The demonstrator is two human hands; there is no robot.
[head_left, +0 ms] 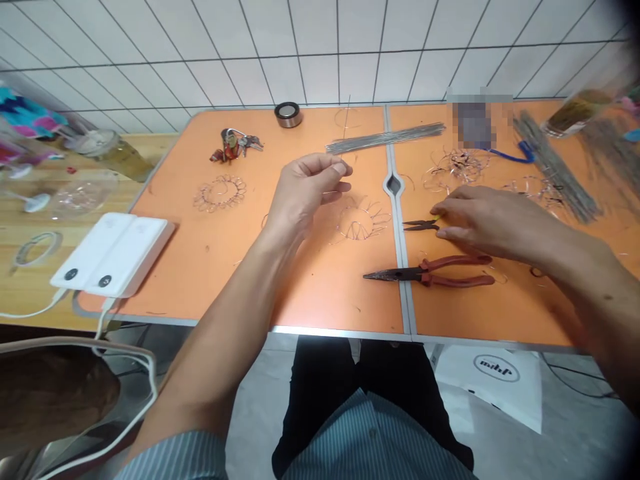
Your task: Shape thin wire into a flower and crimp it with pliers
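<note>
Striped shirt (373, 443), pliers (429, 225), oval-labelled bag (523, 403)

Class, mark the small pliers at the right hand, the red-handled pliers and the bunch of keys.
Small pliers (428, 225): head view, dark metal near the joint.
Red-handled pliers (425, 272): head view, front of the handles.
Bunch of keys (232, 144): head view, its middle.
</note>
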